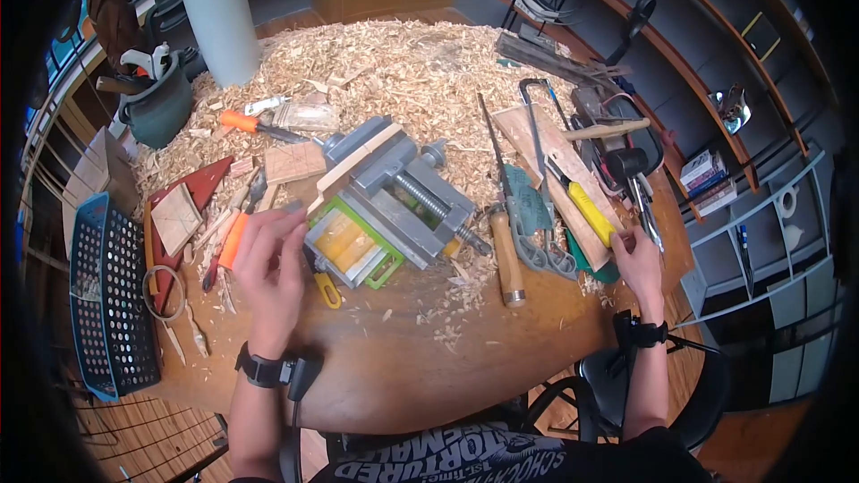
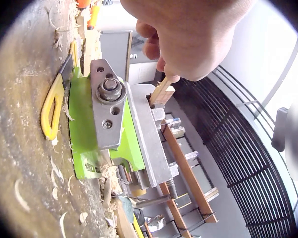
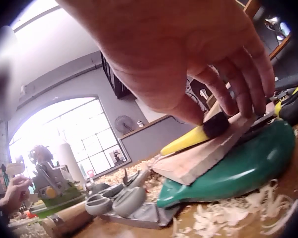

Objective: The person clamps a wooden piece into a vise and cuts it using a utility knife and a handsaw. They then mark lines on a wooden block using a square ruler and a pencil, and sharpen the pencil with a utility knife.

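Note:
A pale wooden strip [image 1: 358, 168] is clamped in the grey metal vise [image 1: 407, 192], one end sticking out to the left. My left hand [image 1: 271, 264] has its fingers curled at that end and pinches the strip [image 2: 162, 90]. On the right, a yellow utility knife [image 1: 591, 213] lies along a flat wooden board [image 1: 528, 139], its blade pointing away from me. My right hand [image 1: 637, 259] holds the knife's near end, thumb and fingers around the black end cap [image 3: 216, 125]. Under the board shows a smooth green object [image 3: 233, 163].
Beside the vise lie a yellow-handled tool [image 1: 329, 291] and orange-handled tools [image 1: 234, 237]. Grey scissors [image 1: 546, 255] and a wooden-handled tool [image 1: 508, 259] sit between vise and board. A blue basket [image 1: 112, 304] stands left. Wood shavings [image 1: 385, 58] cover the far table.

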